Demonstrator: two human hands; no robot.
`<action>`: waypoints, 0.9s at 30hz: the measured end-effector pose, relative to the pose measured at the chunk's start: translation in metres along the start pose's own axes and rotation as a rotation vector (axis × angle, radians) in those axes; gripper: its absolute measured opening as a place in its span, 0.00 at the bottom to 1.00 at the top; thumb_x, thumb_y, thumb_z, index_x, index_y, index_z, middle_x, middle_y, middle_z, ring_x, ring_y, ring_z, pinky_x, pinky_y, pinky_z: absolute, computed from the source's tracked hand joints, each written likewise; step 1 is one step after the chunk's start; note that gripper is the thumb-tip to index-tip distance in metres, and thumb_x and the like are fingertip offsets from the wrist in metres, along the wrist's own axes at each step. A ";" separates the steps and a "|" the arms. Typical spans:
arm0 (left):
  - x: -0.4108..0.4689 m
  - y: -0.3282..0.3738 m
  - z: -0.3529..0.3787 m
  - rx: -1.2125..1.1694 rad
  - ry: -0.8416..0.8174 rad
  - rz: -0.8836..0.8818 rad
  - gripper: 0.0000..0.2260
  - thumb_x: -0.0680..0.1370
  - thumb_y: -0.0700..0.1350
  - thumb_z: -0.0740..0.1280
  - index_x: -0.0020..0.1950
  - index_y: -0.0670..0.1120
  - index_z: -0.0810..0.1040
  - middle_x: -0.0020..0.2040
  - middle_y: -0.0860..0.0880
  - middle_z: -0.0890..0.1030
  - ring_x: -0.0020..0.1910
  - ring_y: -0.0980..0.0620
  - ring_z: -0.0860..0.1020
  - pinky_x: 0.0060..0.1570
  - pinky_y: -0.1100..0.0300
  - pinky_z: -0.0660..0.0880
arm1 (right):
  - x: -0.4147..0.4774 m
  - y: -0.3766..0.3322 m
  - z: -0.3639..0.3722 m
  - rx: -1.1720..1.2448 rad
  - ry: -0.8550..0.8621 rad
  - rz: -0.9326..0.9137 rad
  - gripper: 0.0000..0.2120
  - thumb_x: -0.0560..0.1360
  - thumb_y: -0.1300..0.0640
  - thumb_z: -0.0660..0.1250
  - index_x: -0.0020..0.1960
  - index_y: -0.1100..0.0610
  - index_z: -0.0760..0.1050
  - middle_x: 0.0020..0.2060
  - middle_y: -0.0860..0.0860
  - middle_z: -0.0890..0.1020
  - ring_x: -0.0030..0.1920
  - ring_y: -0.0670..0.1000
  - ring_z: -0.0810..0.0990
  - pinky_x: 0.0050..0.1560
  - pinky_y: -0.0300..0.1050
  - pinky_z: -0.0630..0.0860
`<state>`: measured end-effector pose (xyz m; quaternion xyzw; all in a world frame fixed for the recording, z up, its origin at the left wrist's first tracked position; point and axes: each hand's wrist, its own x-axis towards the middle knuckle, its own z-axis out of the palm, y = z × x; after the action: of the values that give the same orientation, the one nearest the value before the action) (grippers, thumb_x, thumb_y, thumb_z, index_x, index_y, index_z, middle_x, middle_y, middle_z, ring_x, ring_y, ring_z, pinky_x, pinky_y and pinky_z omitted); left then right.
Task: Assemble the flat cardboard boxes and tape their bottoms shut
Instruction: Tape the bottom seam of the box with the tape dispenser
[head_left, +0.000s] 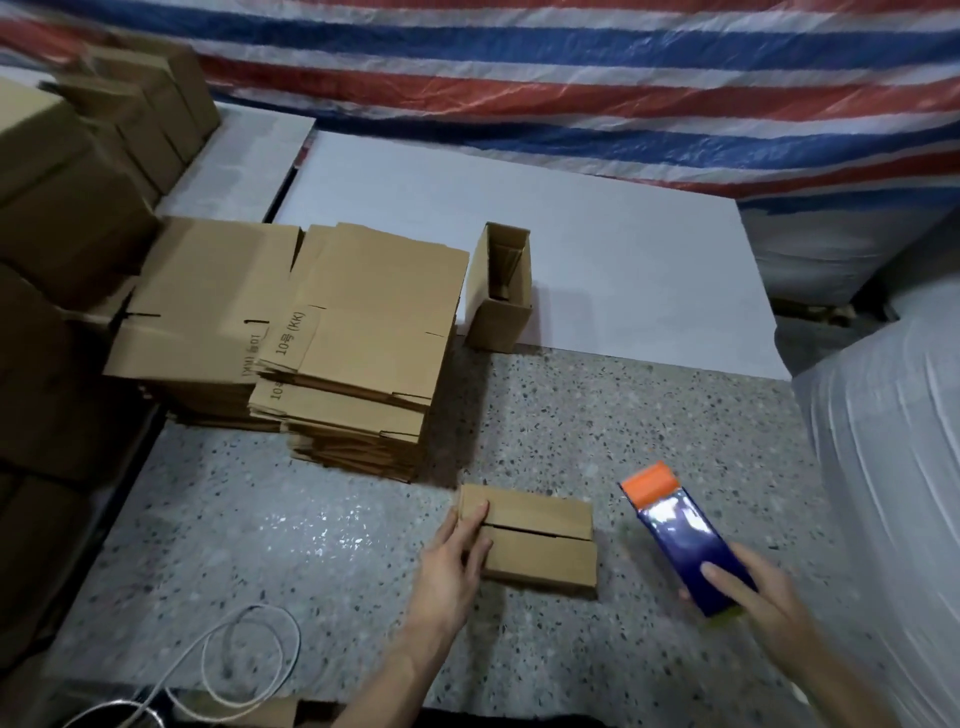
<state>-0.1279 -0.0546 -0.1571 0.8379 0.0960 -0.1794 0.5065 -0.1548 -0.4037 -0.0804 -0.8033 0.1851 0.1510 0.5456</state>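
Head view looks down on a small box (540, 540) lying on the speckled stone floor (311, 545), close in front of the person. It is plain brown cardboard, folded into shape, with two long flaps closed on the side facing up. The seam between them runs along its length as a dark line, and no tape shows over it.

The left hand (454, 556) holds the box at its left end, fingers laid over the top edge and thumb against the near side. The right hand (763, 597) is clasped round a blue tape dispenser (680, 530), forefinger stretched along its glossy face. The dispenser has an orange end (652, 483) pointing away from the person and is held above the floor, just right of the box and apart from it.

Beyond the box stands a tall stack of flat boxes (363, 332) with printed marks on a flap. A second, lower stack (202, 301) sits against its left side. Right of them a narrow made-up box (498, 291) stands upright, open at the top, at the edge of a white sheet (623, 260).

Built boxes (62, 182) are piled along the left. A red, white and blue striped tarp (571, 78) hangs behind, and bulky white sacks (893, 415) crowd the right side near the dispenser. A white cable (249, 660) loops on the floor at lower left.
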 end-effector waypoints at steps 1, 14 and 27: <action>-0.001 0.002 0.000 -0.002 0.005 -0.006 0.19 0.83 0.51 0.64 0.74 0.61 0.70 0.80 0.48 0.62 0.77 0.50 0.63 0.76 0.59 0.57 | 0.002 -0.017 -0.001 0.055 -0.020 -0.035 0.11 0.72 0.60 0.70 0.52 0.65 0.81 0.40 0.64 0.85 0.37 0.60 0.86 0.34 0.42 0.81; 0.005 0.000 -0.004 -0.110 0.038 0.053 0.12 0.79 0.44 0.70 0.62 0.52 0.83 0.69 0.50 0.75 0.69 0.51 0.72 0.69 0.55 0.69 | 0.076 -0.098 0.114 -0.300 -0.343 -0.174 0.22 0.61 0.37 0.74 0.25 0.55 0.74 0.21 0.50 0.71 0.25 0.50 0.68 0.31 0.46 0.59; 0.022 -0.010 -0.038 -0.762 -0.210 -0.397 0.07 0.76 0.52 0.72 0.49 0.52 0.88 0.52 0.57 0.86 0.48 0.63 0.82 0.48 0.61 0.71 | 0.088 -0.096 0.120 -0.382 -0.356 -0.164 0.27 0.60 0.33 0.72 0.26 0.59 0.77 0.22 0.50 0.76 0.24 0.49 0.72 0.29 0.42 0.63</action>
<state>-0.1034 -0.0167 -0.1577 0.5338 0.2622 -0.3094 0.7420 -0.0370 -0.2713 -0.0835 -0.8646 -0.0113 0.2775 0.4186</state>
